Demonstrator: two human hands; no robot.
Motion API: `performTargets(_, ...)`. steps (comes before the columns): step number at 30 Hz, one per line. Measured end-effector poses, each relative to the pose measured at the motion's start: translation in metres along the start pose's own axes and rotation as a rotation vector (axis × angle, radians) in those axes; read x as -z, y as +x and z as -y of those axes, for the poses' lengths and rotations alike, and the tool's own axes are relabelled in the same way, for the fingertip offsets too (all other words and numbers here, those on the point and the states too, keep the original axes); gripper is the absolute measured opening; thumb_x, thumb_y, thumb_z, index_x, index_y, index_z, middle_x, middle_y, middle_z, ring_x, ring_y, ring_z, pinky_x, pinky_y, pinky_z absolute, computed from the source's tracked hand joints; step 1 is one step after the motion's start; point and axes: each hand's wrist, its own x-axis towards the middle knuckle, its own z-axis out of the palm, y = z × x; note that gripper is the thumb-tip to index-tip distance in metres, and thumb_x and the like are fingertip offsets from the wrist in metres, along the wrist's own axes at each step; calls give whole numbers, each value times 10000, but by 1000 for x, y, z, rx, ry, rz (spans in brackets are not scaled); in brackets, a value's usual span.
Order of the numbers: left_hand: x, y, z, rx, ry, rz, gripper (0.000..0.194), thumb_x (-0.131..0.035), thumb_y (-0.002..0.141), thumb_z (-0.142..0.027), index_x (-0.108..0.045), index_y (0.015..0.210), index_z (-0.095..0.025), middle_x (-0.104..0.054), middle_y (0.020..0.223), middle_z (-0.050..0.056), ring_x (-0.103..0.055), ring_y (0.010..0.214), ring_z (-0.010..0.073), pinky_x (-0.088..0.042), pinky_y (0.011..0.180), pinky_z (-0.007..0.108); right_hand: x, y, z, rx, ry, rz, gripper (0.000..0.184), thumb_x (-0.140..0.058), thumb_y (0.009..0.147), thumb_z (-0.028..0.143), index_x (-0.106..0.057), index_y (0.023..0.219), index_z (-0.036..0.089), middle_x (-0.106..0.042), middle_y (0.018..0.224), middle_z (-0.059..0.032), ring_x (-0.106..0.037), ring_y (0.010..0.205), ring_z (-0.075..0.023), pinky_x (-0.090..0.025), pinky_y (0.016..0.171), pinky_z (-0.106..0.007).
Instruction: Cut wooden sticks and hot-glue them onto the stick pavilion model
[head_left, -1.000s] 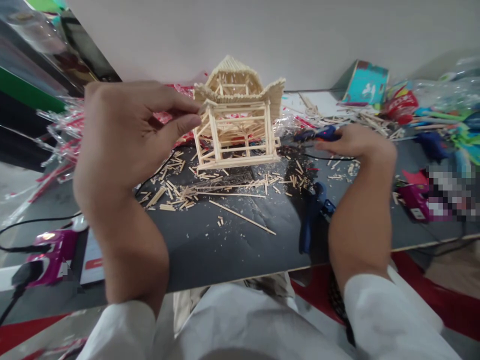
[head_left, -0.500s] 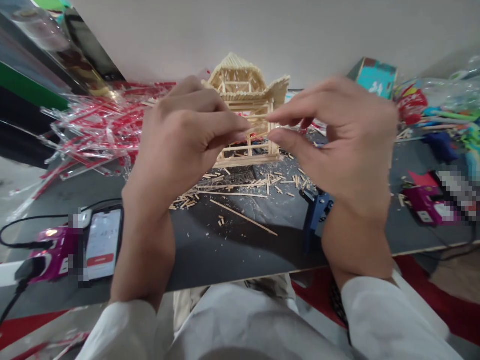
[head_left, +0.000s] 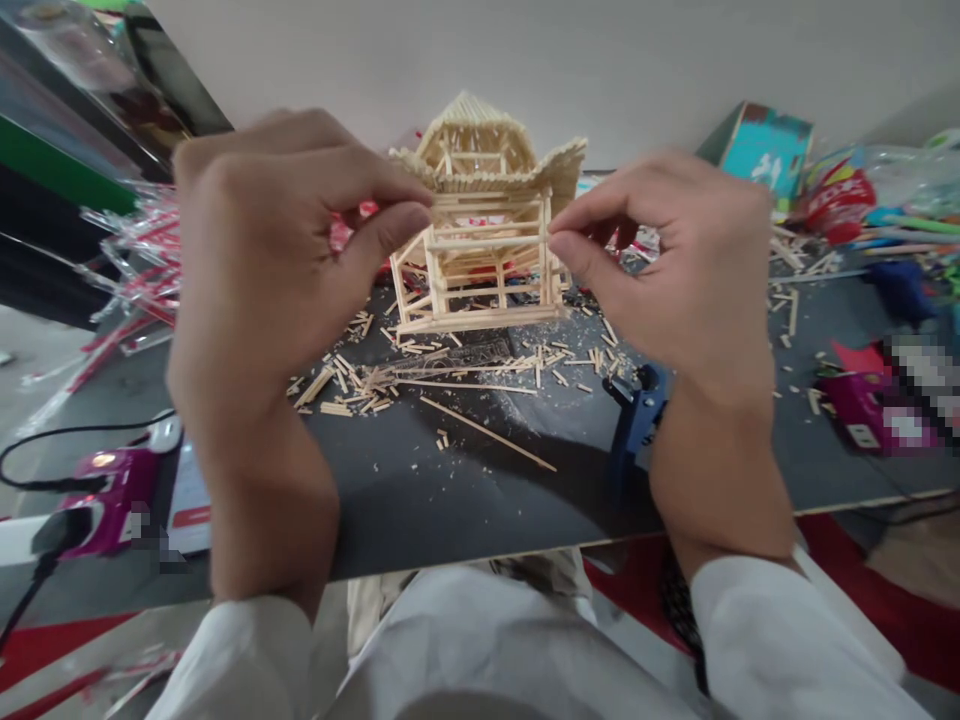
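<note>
A model house (head_left: 491,318) built of thin pale wooden sticks stands on the dark table, with a roof of close-laid sticks. Across its open front runs a pale wooden stick (head_left: 487,243), whose right end meets the pinched fingertips of my right hand (head_left: 667,260). My left hand (head_left: 262,240) is at the house's left side, thumb and forefinger pressed together near the eave. Whatever may be between those fingers is hidden. Under my right wrist lies a blue hand tool (head_left: 630,425), partly covered by the arm.
Short stick offcuts (head_left: 352,385) and a longer loose stick (head_left: 487,433) lie before the house. Red-and-clear plastic wrappers (head_left: 142,260) are heaped at left, near a phone (head_left: 191,500) and a purple power strip (head_left: 112,490). A teal box (head_left: 769,150) stands at back right.
My left hand has moved left, away from my right hand, uncovering the house front and the stick across it. My right hand has shifted only slightly. The view has tilted a little.
</note>
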Motion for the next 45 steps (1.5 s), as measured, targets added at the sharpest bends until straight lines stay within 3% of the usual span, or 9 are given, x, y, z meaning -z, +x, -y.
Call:
performTargets(3,3,-2,11,58,-33,44,321,-573,1033,-534,-820,1130,-353,-795,1073,2,-733,977,329,-527,926,534,2,0,-9,-34,51,47,50,-796,900,301,-753,875,306,-777,863,-21,-681,722,-228,-601,715,-418)
performTargets(10,-6,3,16,6,-77,158,326,-541,1038,-512,-832,1114,-387,-810,985,29,-733,893,336,-529,862,547,-2,-1,-21,-90,82,111,184,-774,919,507,-757,877,330,-755,835,-39,-665,717,-253,-594,677,-447)
performTargets(22,-4,3,13,-32,-68,219,380,-498,1079,-496,-832,1140,-324,-805,974,51,-722,868,293,-523,821,517,-5,0,-18,-82,66,136,96,-779,929,392,-750,871,320,-762,848,-42,-678,767,-246,-576,753,-444)
performTargets(29,-6,4,14,-38,-104,281,296,-594,982,-481,-831,1135,-390,-806,965,10,-726,935,332,-527,865,540,-2,-1,-18,-125,46,186,116,-776,935,412,-749,880,313,-759,880,-49,-673,802,-247,-579,811,-453)
performTargets(35,-10,5,16,-37,-85,294,305,-568,1001,-491,-830,1092,-367,-798,965,25,-719,908,319,-521,906,551,0,0,-15,-122,51,218,60,-781,917,327,-753,867,312,-770,863,-41,-680,791,-241,-584,779,-437)
performTargets(41,-14,3,18,-13,-103,301,343,-550,994,-520,-803,1193,-403,-801,999,22,-708,983,347,-494,926,555,0,-1,-16,-99,85,196,83,-802,890,389,-761,873,319,-759,859,-59,-663,774,-261,-581,769,-472)
performTargets(45,-15,3,16,-35,-53,293,309,-530,1012,-518,-797,1113,-400,-780,958,49,-696,921,340,-491,844,543,1,-2,-17,-110,81,230,159,-762,933,468,-751,901,312,-756,907,-80,-671,822,-280,-580,839,-495)
